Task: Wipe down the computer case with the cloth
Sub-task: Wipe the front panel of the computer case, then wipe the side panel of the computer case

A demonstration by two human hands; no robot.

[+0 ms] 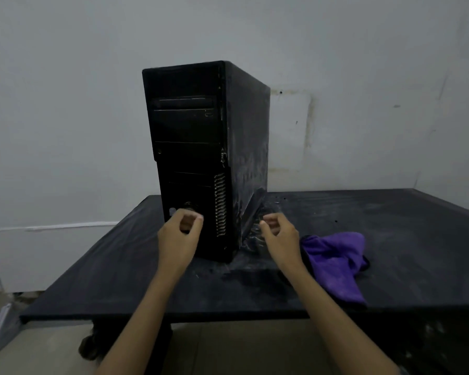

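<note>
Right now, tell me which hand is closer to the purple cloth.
The right hand. It hovers beside the case's lower right side, just left of the purple cloth; the left hand is in front of the case's front panel, farther away.

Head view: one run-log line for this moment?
stage: pre-wipe | left hand: empty, by black computer tower case front | right hand: empty | crumpled purple cloth: untouched on dusty black table

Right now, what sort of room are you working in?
Probably a bare storage or workshop room, not a tidy office: a stained plain wall, a dusty black table, and an upright, dust-streaked computer case with a purple cloth beside it.
</note>
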